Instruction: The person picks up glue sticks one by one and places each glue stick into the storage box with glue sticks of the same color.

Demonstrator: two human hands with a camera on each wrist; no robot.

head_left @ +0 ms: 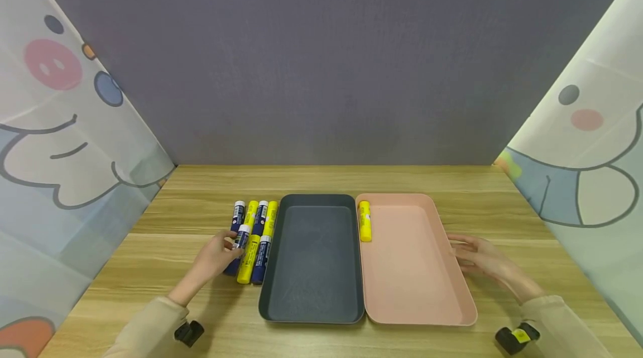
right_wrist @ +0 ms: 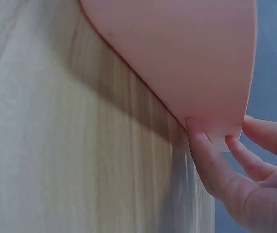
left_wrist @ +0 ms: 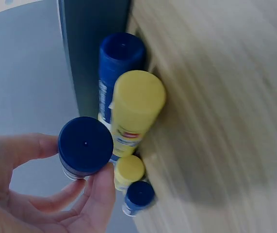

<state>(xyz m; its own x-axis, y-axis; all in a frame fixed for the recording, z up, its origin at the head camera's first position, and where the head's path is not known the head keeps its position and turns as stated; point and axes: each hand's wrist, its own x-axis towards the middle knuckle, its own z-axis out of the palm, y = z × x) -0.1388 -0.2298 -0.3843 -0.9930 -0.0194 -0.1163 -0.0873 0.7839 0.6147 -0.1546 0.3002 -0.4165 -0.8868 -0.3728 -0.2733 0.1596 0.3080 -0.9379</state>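
My left hand (head_left: 216, 257) pinches a dark blue glue stick (left_wrist: 85, 145) with a white cap, thumb on one side and fingers on the other. The stick's blue end faces the left wrist camera and looks slightly raised beside a yellow glue stick (head_left: 248, 260). Another blue glue stick (head_left: 261, 260) lies between that yellow one and the dark grey tray (head_left: 311, 316). My right hand (head_left: 479, 257) holds the right side of the pink tray (head_left: 419, 316). In the right wrist view, its fingers (right_wrist: 201, 145) touch the outer wall and the thumb is at the rim.
A back row of blue and yellow glue sticks (head_left: 271, 218) lies beyond the front row. One yellow glue stick (head_left: 365, 221) lies in the pink tray's upper left corner. Both trays stand side by side on the wooden table (head_left: 321, 179), before a grey wall (head_left: 321, 67).
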